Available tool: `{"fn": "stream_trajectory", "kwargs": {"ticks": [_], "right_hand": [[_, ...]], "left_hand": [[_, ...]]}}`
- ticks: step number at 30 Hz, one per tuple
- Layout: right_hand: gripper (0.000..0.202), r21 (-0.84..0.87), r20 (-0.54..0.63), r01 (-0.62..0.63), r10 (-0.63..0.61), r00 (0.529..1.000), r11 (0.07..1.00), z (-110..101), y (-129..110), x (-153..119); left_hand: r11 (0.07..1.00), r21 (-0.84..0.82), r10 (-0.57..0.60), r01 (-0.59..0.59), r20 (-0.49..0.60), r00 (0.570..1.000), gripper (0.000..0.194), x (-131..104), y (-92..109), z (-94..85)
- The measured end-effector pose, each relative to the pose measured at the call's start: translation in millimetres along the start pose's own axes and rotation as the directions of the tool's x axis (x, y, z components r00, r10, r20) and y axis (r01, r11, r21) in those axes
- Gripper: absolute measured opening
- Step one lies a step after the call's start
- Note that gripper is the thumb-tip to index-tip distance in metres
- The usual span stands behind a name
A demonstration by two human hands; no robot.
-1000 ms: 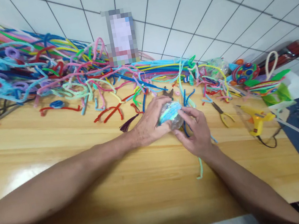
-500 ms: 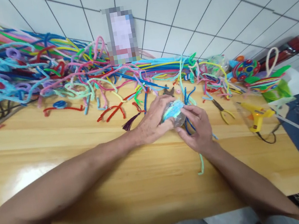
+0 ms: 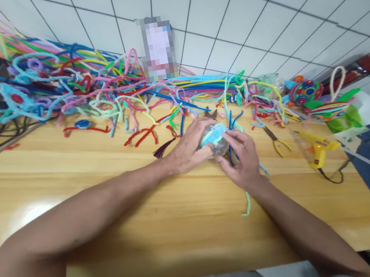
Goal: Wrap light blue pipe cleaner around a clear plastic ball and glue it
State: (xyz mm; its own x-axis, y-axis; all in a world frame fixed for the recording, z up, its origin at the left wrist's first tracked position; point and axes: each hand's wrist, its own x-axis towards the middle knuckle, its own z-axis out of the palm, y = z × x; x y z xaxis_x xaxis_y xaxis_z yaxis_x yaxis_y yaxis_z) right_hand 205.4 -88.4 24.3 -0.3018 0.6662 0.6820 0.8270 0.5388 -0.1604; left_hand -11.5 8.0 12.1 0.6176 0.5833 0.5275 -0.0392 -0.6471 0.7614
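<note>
My left hand (image 3: 189,148) wraps the clear ball (image 3: 221,148) from the left; my right hand (image 3: 244,156) pinches it opposite, its light-blue band (image 3: 217,132) slanting between my grips, over the wooden table (image 3: 161,245), nearer the far edge.

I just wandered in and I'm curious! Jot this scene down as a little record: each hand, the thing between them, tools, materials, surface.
Left hand: holding the clear rounded object
Right hand: touching the object's right side; whether it grips is unclear
Clear rounded object: bluish and pale-green bands across its top
Tools: yellow-handled pliers, yellow glue gun, both to the right
Materials: heap of colourful fuzzy stems, dark tassel
Surface: wooden table
</note>
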Motion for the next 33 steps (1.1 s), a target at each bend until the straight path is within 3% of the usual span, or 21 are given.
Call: {"fn": "stream_trajectory", "kwargs": {"ticks": [8,15,25,33], "right_hand": [[0.075,0.093,-0.071,-0.028,0.034,0.997,0.995,7.9,-1.1,1.0],[0.066,0.09,-0.053,-0.002,0.007,0.999,0.996,5.8,-3.5,5.8],[0.077,0.064,-0.032,0.007,-0.005,0.999,0.998,4.1,-4.3,5.7],[0.073,0.08,-0.037,0.007,-0.004,0.999,0.997,4.8,-3.8,6.3]], "left_hand": [[0.999,0.041,0.011,-0.009,-0.049,0.999,0.052,-2.3,2.4,0.7],[0.997,0.071,0.028,-0.023,-0.06,0.998,0.053,-5.5,8.7,-1.9],[0.995,0.094,0.035,-0.032,-0.025,0.999,0.054,-7.3,6.3,-4.1],[0.992,0.088,0.086,-0.085,-0.001,0.996,0.054,-4.9,2.7,-5.5]]}}
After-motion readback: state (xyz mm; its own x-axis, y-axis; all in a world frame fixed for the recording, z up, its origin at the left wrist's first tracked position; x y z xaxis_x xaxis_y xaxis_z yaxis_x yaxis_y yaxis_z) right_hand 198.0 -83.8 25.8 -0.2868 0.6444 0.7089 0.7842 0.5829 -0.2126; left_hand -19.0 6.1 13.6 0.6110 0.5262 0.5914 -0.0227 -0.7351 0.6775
